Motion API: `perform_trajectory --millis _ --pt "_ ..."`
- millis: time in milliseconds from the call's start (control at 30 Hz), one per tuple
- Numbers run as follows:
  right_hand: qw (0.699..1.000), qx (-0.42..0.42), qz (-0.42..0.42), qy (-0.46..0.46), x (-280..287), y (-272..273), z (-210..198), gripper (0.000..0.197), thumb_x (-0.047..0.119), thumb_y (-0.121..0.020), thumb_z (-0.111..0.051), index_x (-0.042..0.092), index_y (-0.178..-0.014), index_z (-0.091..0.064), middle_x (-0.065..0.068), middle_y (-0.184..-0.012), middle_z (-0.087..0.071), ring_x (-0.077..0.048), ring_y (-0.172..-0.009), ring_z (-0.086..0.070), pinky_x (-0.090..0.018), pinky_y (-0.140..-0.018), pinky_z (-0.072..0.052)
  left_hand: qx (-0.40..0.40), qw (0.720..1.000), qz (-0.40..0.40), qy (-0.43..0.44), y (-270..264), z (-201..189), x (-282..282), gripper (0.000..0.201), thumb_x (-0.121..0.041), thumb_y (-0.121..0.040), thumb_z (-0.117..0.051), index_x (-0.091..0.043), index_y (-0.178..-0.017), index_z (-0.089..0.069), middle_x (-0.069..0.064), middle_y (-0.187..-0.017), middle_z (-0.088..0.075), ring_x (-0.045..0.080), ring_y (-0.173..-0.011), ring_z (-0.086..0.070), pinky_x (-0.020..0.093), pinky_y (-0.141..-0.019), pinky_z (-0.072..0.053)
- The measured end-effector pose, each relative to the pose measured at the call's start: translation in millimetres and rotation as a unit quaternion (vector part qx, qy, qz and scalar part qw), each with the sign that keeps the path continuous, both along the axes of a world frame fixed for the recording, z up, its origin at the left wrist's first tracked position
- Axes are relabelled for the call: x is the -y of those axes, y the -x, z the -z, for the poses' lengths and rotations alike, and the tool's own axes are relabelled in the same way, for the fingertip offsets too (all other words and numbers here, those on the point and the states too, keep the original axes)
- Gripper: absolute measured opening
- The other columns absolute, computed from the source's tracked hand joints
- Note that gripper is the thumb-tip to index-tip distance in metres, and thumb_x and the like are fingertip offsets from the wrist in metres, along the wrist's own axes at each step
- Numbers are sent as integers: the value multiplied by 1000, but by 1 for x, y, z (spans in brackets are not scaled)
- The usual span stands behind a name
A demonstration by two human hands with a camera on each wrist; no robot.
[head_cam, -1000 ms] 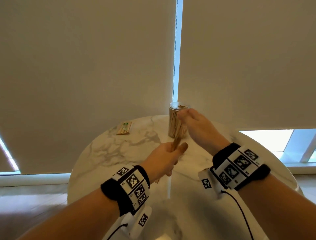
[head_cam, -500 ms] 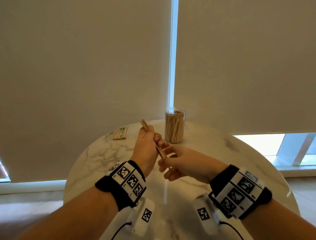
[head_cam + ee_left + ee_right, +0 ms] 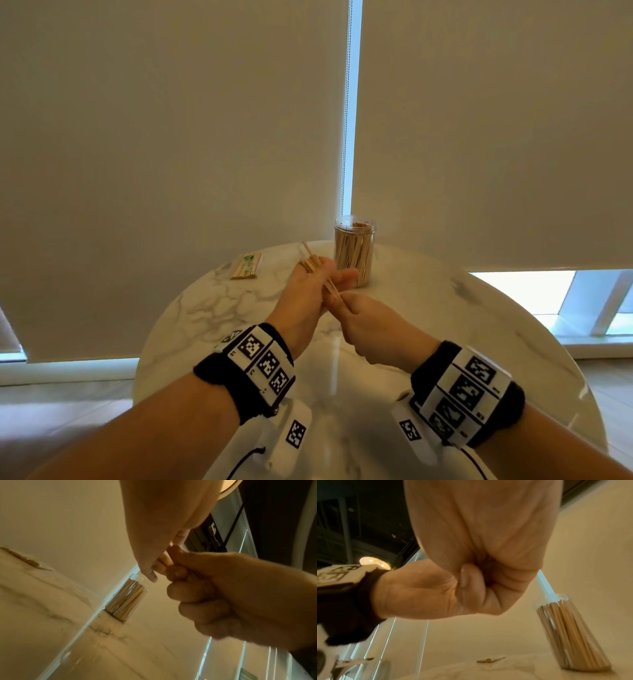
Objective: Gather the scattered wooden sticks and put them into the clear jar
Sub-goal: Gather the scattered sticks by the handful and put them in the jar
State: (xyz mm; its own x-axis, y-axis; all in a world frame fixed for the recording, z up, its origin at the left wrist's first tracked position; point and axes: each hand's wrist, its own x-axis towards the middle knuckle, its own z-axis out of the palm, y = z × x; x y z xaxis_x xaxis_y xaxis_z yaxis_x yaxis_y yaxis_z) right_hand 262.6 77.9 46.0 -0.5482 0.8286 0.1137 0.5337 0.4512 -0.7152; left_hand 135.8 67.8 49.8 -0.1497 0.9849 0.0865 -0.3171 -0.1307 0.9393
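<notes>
Left hand clamps bundle of thin pale wooden sticks; right hand pinches few at lower end. Clear cylindrical plastic jar, nearly full, upright on round white marble desk just beyond. Sticks light, stiff, smooth, likely to fan; grip mid-bundle.

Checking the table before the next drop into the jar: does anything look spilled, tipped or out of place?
Nothing spilled. The clear jar stands upright and packed with sticks. The left hand grips a loose bundle of sticks, one poking out above the rest. A separate pack of sticks lies apart near the table's far edge.
</notes>
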Motion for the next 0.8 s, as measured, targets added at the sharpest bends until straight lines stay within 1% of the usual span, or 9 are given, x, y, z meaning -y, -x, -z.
perform_trajectory --millis 100,167,267,333,367,433,500,667,800 --pt "996 84 0 -19 -3 -4 5 48 54 -104 -32 16 -101 -61 3 -71 -56 -10 -62 -52 -33 -68 -47 71 993 -90 5 15 -11 -11 27 -49 -100 -51 -29 -119 -50 9 -107 -75 29 -96 -74 45 -87 -58" --pt "994 109 -1 -26 -4 -4 9 44 57 -102 -36 21 -98 -61 3 -76 -59 -13 -69 -55 -34 -71 -49 48 994 -95 19 19 -13 -13 31 -47 -104 -43 -22 -117 -57 10 -104 -75 27 -90 -74 42 -85 -59" --pt "988 134 -16 -78 -4 -4 8 30 49 -101 -48 23 -105 -62 5 -77 -58 -8 -66 -52 -23 -63 -43 -113 989 -51 75 12 -7 -12 46 -35 -109 -33 -6 -106 -68 11 -93 -78 25 -82 -73 38 -81 -59" --pt "984 138 -10 -109 -6 -6 6 28 47 -100 -50 26 -113 -64 8 -78 -59 -7 -67 -52 -22 -61 -40 -198 973 -33 112 14 0 -13 46 -34 -107 -38 -4 -100 -72 11 -87 -77 22 -73 -72 37 -74 -61" --pt "984 139 2 -115 -8 -8 7 29 50 -98 -51 26 -106 -65 8 -75 -58 -8 -66 -53 -22 -59 -39 -244 961 -21 132 17 3 -14 46 -38 -105 -42 -4 -98 -72 10 -84 -77 20 -66 -71 36 -68 -61" --pt "980 154 29 -124 -13 -11 11 36 56 -95 -53 23 -85 -64 5 -68 -56 -11 -62 -51 -25 -54 -36 -403 904 -7 140 26 11 -16 49 -49 -100 -47 -8 -95 -72 3 -73 -75 14 -55 -64 30 -59 -54" --pt "977 162 43 -128 -16 -11 14 38 56 -95 -53 22 -81 -61 4 -66 -55 -10 -60 -50 -25 -53 -34 -525 844 -28 105 31 18 -20 49 -55 -97 -49 -12 -86 -70 -2 -64 -72 10 -58 -62 27 -62 -46" --pt "977 130 35 -166 -20 -13 13 28 51 -98 -50 26 -98 -62 4 -77 -63 -13 -70 -57 -29 -63 -46 -563 817 -107 63 24 15 -28 60 -52 -101 -41 -10 -69 -69 -2 -58 -63 16 -61 -61 28 -61 -41" --pt "967 134 48 -212 -35 -21 5 29 57 -93 -55 36 -103 -73 9 -76 -66 -7 -69 -58 -23 -59 -39 -565 819 -93 36 22 19 -33 69 -65 -97 -38 -11 -60 -60 0 -54 -54 16 -50 -49 29 -56 -39"
